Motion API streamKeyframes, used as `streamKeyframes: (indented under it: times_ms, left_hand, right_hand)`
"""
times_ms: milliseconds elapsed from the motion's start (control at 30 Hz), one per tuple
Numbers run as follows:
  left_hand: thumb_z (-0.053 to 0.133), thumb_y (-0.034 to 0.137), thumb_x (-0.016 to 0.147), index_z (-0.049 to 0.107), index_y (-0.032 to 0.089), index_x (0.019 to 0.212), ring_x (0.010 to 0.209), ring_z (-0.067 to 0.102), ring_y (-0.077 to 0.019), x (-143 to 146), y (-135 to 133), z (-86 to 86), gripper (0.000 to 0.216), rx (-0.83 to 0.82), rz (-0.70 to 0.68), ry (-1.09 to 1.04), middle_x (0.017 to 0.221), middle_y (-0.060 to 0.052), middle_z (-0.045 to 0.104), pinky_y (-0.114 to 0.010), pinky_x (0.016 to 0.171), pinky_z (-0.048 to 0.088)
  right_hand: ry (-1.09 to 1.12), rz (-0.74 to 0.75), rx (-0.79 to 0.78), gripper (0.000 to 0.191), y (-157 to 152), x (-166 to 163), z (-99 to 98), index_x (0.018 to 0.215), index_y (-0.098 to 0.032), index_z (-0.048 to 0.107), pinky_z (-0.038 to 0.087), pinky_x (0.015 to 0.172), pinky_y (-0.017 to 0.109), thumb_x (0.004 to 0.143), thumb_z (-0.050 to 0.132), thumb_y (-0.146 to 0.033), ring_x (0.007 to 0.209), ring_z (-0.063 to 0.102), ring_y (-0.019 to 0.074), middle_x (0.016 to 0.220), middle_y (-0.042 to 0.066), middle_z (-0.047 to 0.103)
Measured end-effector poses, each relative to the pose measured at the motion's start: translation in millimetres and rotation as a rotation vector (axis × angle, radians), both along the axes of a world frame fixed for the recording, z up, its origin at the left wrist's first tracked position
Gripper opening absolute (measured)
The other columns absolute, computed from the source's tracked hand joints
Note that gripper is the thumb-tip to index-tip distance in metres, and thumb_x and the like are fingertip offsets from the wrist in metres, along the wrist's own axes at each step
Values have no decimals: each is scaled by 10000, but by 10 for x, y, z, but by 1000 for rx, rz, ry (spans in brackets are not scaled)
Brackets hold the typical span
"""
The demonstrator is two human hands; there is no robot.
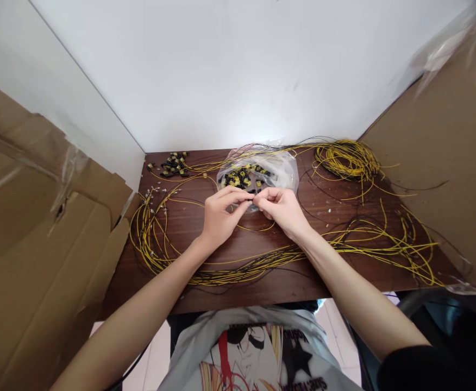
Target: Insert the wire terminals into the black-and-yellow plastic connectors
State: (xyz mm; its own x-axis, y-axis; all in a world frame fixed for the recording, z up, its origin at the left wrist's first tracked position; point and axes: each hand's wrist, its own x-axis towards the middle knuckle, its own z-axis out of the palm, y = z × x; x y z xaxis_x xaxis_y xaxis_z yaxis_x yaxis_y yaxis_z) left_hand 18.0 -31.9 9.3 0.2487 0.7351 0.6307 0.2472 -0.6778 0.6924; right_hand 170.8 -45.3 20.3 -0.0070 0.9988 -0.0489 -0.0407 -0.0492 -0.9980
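Over the middle of the table, my left hand [223, 213] and my right hand [282, 210] meet fingertip to fingertip. A small black part [251, 191], like a connector sleeve, shows between them, pinched by the left thumb and fingers. My right fingers are closed in a pinch at its other end; what exactly they grip is hidden. A thin yellow wire [258, 229] loops just below both hands. Right behind the fingers lies a clear plastic bag [287, 172] with several black and yellow connector pieces [238, 176] on it.
More connector pieces [175, 164] lie at the back left. A coil of yellow and black wire [346, 158] sits back right. A long wire bundle [238, 271] runs across the front of the brown table [230, 296]. Cardboard [42, 233] stands left, another cardboard sheet [437, 163] right.
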Motion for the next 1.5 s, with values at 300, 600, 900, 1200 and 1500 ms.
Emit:
streamKeyframes:
  times_ms: [300,600,900,1200,1500]
  left_hand:
    - [627,140,777,709,173,879,762,619,-128,-24,61,-48,135,-157,-34,-78,876,-51,656,-247,689,518]
    - [627,144,777,710,174,868,761,613,-128,-34,65,-37,127,-155,-3,-60,867,-50,647,-249,698,514]
    - [629,134,783,725,183,864,779,635,-138,-29,39,-24,135,-95,12,-8,864,-57,695,-254,704,513]
    - [630,136,785,733,194,863,787,642,-141,-8,4,-19,141,-87,10,-26,858,-54,705,-256,709,511]
    - [633,141,781,734,194,853,767,640,-140,-8,0,-21,135,-98,28,-18,841,-54,700,-257,697,510]
  right_hand:
    - [48,57,14,317,11,7,-15,796,-126,643,378,446,189,662,713,-405,523,541,82,641,18,635]
    - [-51,55,60,255,31,27,-66,715,-133,630,422,487,213,706,680,-383,526,554,93,627,29,644]
    - [-121,38,115,192,13,28,-33,661,-139,604,416,500,221,699,661,-318,498,519,89,567,5,603]
    - [-49,32,89,185,3,14,-45,659,-137,605,412,494,206,689,660,-311,491,506,77,555,-9,596]
    - [-74,38,95,246,-9,16,-31,658,-143,608,431,504,226,693,673,-377,492,509,86,560,0,600]
